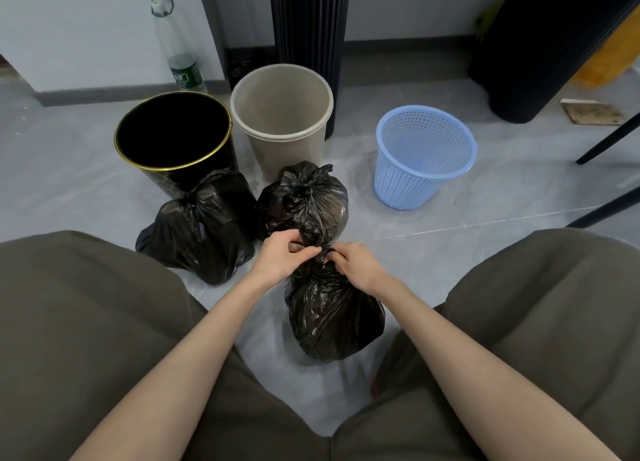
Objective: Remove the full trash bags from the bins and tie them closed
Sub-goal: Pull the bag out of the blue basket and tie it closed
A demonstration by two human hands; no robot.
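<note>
We had the third trash bag standing upright on the floor between our knees, its gathered neck pointing up and away from us. Our left hand and right hand met at that neck from either side, equally near, both pinched closed on the twisted plastic. Two knotted bags sat beyond, before the three emptied bins

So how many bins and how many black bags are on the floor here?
Bins: 3, namely black bin, beige bin, blue basket.
Black bags: 3, namely left bag, middle bag, near bag held by both hands.
Total: 6
</note>
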